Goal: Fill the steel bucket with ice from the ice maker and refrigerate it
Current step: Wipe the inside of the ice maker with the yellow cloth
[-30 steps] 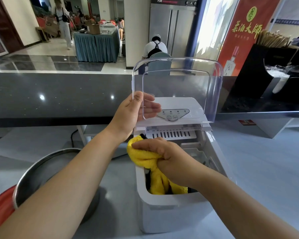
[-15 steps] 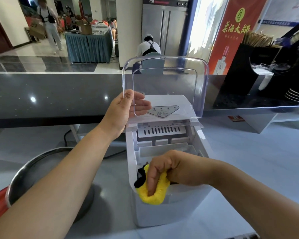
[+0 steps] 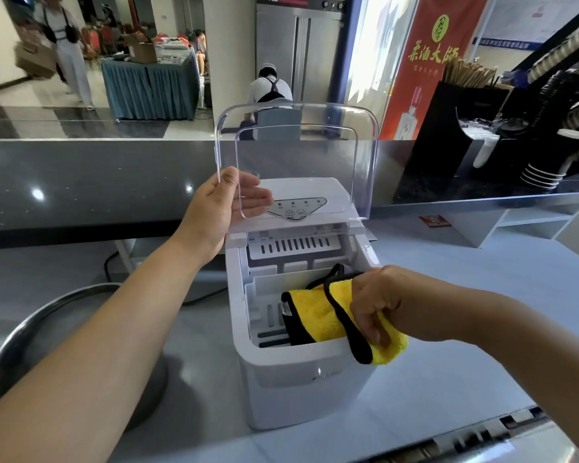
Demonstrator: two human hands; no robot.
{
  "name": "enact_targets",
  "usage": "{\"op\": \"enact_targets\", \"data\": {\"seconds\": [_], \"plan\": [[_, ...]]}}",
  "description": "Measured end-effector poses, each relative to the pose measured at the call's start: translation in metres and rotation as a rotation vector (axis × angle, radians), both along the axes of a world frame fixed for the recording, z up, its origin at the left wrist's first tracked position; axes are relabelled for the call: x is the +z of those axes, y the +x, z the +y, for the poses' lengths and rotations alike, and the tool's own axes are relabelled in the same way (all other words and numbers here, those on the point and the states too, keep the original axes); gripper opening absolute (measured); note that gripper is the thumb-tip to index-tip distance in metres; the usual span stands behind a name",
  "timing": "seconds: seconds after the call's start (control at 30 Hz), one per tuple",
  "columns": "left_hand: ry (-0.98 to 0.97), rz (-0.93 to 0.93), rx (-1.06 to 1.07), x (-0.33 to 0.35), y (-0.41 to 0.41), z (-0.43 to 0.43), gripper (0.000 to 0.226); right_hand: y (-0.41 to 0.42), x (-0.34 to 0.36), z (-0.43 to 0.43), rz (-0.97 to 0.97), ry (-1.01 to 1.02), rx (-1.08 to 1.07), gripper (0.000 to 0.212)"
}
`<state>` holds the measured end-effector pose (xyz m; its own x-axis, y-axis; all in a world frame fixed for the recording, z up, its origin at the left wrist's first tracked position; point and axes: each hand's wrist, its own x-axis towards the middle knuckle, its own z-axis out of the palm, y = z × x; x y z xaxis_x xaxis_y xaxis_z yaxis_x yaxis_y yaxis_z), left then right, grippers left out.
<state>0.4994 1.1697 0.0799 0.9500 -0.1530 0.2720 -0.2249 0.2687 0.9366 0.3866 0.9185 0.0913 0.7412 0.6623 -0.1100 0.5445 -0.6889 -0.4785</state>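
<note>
Lid of clear plastic (image 3: 298, 155) held upright on white box-shaped ice maker (image 3: 301, 379), left edge pinched between thumb and fingers of left hand (image 3: 214, 208). Right hand (image 3: 378, 302) clenched round yellow microfibre cloth with black edging (image 3: 315, 315), draped over front right rim of cavity. No ice visible. Round steel bucket (image 3: 67, 315) near left edge of pale grey counter (image 3: 465, 312), apart from machine. Judged step: wiping interior. Work cloth into corners; keep lid fully back; avoid snagging slotted tray.

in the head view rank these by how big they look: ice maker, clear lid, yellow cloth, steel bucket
1. ice maker
2. clear lid
3. yellow cloth
steel bucket: unranked, partly hidden behind the left forearm and cut by the frame edge
</note>
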Motion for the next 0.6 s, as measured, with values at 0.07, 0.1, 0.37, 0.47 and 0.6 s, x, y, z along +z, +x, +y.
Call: {"op": "enact_targets", "data": {"seconds": [0.07,0.1,0.37,0.47,0.6], "plan": [[-0.014,0.003,0.0,0.0,0.0,-0.001,0.038,0.001,0.008,-0.006,-0.051,0.059,-0.045,0.053],[-0.016,0.002,0.002,0.0,0.0,-0.001,0.038,0.001,0.014,-0.009,-0.084,0.131,-0.066,0.055],[0.0,0.019,0.007,0.001,0.0,-0.001,0.04,-0.007,0.022,-0.025,-0.223,0.395,-0.199,0.065],[0.005,0.011,0.001,0.0,0.001,0.0,0.04,-0.015,-0.008,-0.03,-0.189,0.268,-0.233,0.068],[-0.007,0.031,-0.011,-0.001,0.003,0.0,0.041,-0.031,-0.033,-0.038,-0.341,0.267,-0.243,0.041]]}}
